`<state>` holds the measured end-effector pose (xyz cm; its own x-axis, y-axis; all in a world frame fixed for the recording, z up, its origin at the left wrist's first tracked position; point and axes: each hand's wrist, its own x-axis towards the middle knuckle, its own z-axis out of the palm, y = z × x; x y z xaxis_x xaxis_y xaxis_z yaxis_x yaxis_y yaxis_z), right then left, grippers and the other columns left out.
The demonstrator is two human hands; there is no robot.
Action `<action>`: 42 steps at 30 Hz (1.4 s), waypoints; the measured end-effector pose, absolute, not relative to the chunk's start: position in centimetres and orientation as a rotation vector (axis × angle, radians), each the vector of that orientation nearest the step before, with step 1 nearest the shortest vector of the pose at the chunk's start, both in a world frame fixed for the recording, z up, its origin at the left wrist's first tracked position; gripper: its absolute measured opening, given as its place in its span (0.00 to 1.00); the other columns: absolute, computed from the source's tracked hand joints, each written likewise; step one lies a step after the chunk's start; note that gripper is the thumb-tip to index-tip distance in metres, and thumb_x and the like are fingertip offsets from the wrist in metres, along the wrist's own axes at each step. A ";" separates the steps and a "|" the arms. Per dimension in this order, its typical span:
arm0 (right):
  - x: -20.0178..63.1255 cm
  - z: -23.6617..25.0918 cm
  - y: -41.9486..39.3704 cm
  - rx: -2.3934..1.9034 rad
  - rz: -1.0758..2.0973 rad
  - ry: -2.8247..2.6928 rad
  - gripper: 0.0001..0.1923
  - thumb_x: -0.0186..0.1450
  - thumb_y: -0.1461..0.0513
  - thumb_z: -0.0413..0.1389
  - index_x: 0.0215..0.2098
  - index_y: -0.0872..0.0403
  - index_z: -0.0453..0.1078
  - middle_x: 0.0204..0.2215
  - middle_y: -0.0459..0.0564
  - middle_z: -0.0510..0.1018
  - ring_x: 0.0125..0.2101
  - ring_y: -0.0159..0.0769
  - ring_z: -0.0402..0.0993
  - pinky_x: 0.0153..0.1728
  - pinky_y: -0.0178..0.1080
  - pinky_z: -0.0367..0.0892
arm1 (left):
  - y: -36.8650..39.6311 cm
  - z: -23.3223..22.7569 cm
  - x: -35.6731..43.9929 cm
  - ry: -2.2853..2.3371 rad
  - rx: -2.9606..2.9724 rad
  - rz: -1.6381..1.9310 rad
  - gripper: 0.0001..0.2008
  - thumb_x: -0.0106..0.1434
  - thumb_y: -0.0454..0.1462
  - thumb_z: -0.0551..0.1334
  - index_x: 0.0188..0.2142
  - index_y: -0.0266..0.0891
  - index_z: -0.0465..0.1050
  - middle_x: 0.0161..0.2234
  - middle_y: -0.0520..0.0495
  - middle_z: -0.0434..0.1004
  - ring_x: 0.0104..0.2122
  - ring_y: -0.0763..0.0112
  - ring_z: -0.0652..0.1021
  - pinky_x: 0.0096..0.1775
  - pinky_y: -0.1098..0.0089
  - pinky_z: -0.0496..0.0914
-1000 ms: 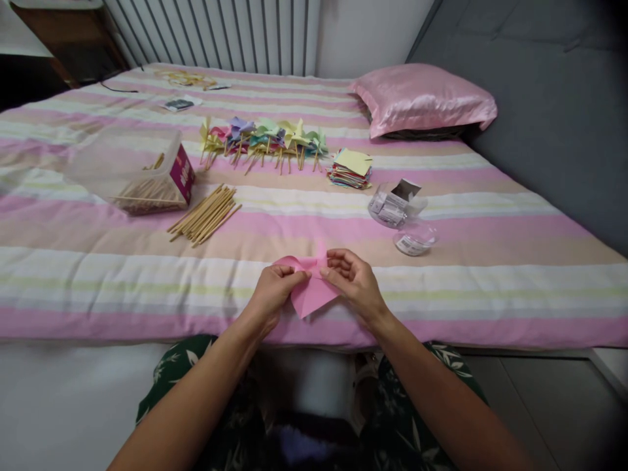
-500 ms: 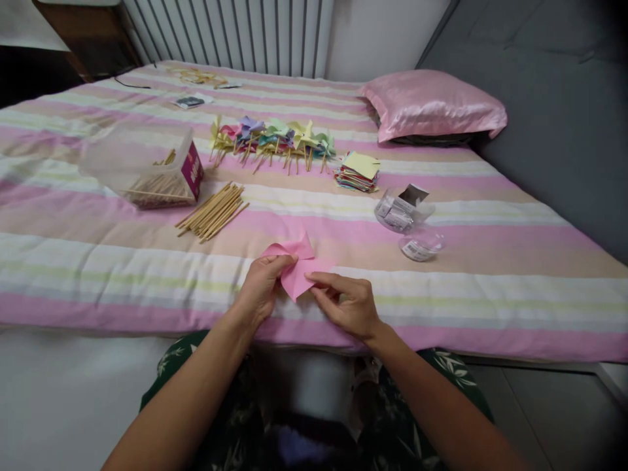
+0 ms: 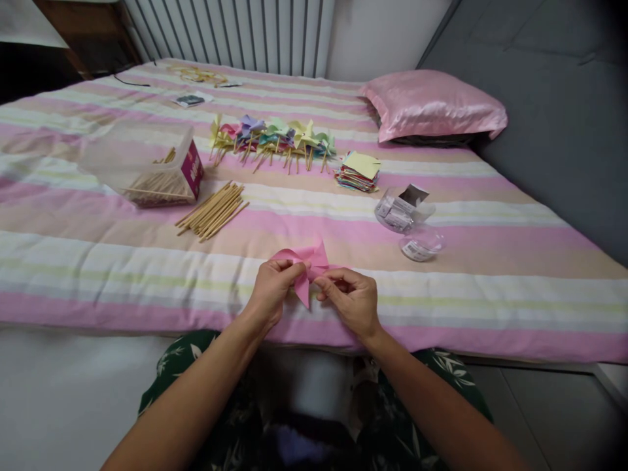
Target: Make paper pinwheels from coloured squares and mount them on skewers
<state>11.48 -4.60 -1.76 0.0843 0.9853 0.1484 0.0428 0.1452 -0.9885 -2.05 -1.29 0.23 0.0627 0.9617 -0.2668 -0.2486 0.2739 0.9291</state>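
Note:
A pink paper pinwheel (image 3: pixel 314 256) is between my two hands, just above the front edge of the bed. Its blades curl in toward the middle, and one pointed tip hangs down. My left hand (image 3: pixel 277 284) is closed on it, with the thumb pressed near its centre. My right hand (image 3: pixel 350 297) pinches its right side between thumb and fingers. The fingers partly cover the centre, so what lies there cannot be made out. No stick shows on this pinwheel.
Loose wooden sticks (image 3: pixel 213 210) lie left of my hands, beside a clear plastic tub (image 3: pixel 142 154) holding more sticks. Finished pinwheels (image 3: pixel 272 137) lie farther back, near a stack of coloured paper squares (image 3: pixel 360 171). Two small clear containers (image 3: pixel 400 210) and a pink pillow (image 3: pixel 434 108) are right.
Another part of the pink paper has been folded inward, giving a fuller pinwheel shape. Both hands have come closer together, the left moving slightly right.

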 end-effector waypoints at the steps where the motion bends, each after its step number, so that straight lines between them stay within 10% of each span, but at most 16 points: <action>1: 11.4 -1.7 -4.6 -1.174 1.027 -1.217 0.09 0.56 0.56 0.61 0.27 0.53 0.73 0.22 0.46 0.77 0.20 0.34 0.75 0.19 0.34 0.70 | -1.3 0.2 -2.0 1.121 0.846 1.105 0.11 0.45 0.35 0.66 0.14 0.35 0.66 0.13 0.57 0.61 0.16 0.82 0.60 0.21 0.75 0.53; 42: 12.5 -2.1 -3.6 -1.321 0.872 -1.267 0.11 0.54 0.54 0.62 0.24 0.55 0.75 0.35 0.51 0.77 0.24 0.29 0.71 0.22 0.32 0.69 | -1.4 -0.6 -1.8 1.096 1.165 1.146 0.08 0.50 0.37 0.67 0.19 0.36 0.73 0.17 0.52 0.72 0.19 0.77 0.70 0.26 0.75 0.64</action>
<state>12.54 -3.63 -2.06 0.1704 0.9728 0.1568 0.2009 0.1214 -0.9721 -1.83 -1.37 -0.62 0.0994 0.9944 -0.0351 -0.0797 0.0431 0.9959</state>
